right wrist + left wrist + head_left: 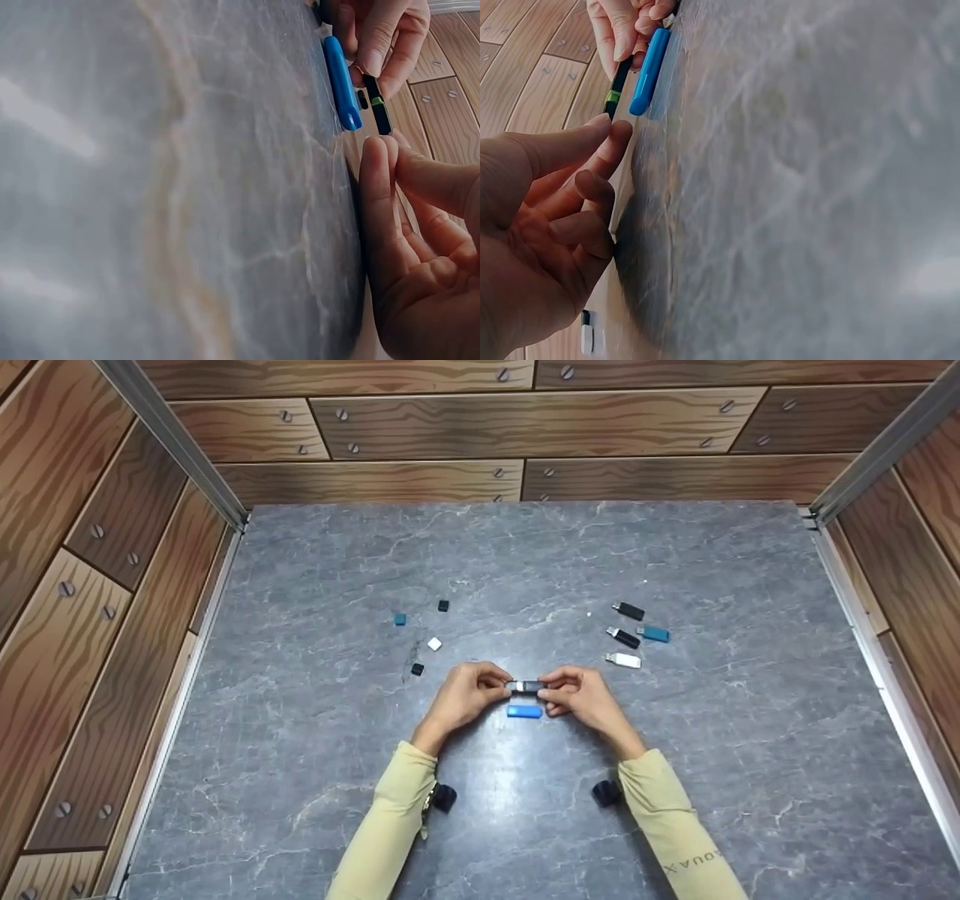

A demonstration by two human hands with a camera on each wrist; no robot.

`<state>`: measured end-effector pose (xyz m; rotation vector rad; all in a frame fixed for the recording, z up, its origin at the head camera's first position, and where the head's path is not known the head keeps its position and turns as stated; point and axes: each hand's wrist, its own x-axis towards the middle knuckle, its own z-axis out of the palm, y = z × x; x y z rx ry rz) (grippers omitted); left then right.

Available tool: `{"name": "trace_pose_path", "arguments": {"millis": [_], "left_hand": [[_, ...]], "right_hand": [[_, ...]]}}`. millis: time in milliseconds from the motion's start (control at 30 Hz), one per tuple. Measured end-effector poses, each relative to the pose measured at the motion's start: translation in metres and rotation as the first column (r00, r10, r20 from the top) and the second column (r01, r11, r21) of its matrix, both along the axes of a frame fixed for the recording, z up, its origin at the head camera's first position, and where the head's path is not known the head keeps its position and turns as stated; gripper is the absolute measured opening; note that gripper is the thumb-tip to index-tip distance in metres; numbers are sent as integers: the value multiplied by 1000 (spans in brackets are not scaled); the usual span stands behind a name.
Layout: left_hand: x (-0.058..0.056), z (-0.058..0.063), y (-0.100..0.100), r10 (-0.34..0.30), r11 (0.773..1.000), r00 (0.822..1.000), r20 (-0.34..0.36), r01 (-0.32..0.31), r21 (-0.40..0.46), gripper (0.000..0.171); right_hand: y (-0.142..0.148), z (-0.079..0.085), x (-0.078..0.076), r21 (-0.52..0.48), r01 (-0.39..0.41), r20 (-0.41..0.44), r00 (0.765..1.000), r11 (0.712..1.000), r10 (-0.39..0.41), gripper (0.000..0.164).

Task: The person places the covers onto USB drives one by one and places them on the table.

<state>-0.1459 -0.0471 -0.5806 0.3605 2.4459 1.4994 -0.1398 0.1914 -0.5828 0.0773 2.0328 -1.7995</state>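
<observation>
Over the middle of the table both hands hold one small black USB stick (532,686) level between them. My left hand (466,694) pinches its left end with thumb and fingertips. The opposite end is pinched by my right hand (586,699). A pale band crosses the stick near its middle; in the left wrist view the stick (621,75) shows a green band there. The fingertips hide both ends. On the near side of it lies a blue USB stick (524,711), its long side roughly parallel to the held one, close to the right fingers.
To the left lie small loose caps: a teal cap (400,619), a white cap (435,644), a black cap (444,605) and another black cap (418,669). Several uncapped sticks lie at right, including a teal stick (656,634) and a white stick (624,661). Wood-patterned walls enclose the marbled table (337,562).
</observation>
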Motion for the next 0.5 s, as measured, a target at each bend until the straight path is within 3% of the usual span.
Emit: {"name": "trace_pose_path", "arguments": {"millis": [500], "left_hand": [[-1,0,6,-40,999,998,-57,39,-10,16]], "right_hand": [[-2,-1,1,29,6,-34,999,1000,-5,34]]}}
